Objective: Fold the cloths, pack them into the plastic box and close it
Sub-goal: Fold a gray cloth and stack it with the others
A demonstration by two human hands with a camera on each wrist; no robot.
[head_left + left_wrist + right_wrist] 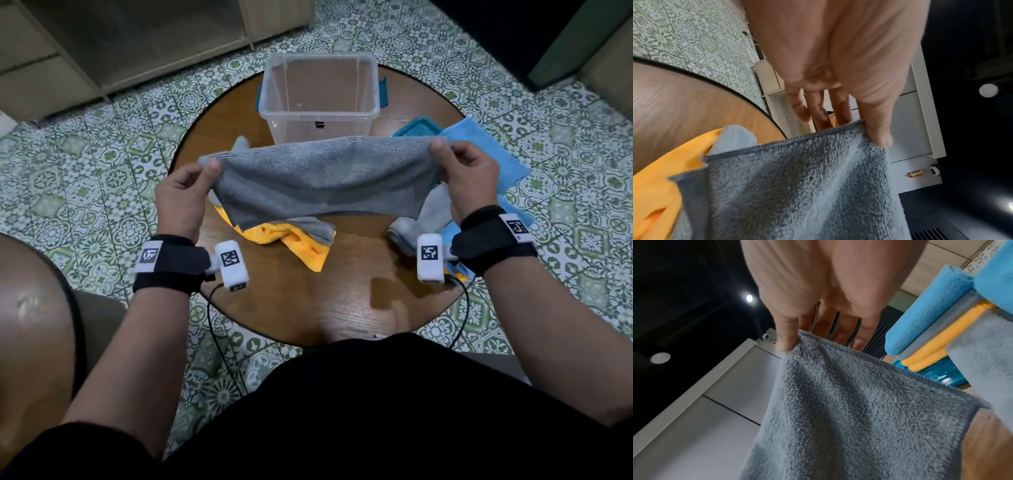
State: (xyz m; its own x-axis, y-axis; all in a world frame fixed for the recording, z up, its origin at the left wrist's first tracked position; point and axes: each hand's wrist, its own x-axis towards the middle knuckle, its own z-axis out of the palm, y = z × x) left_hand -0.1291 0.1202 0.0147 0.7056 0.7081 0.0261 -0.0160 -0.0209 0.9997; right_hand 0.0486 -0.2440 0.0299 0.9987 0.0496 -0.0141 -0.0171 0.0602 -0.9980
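I am holding the grey cloth (318, 178) stretched in the air above the round table (342, 301), left hand (186, 195) and right hand (469, 178) each pinching a top corner, and I should be keeping it taut while bringing edges level before folding, the plastic box (317, 92) standing open at the far side.

On the round table (308, 308), the open box (317, 99) is set at the far middle, its lid (416, 127) just to its right under a spread cloth (486, 154), a crumpled cloth heap (294, 240) nearer at centre-left, and another heap (424, 219) at the right.
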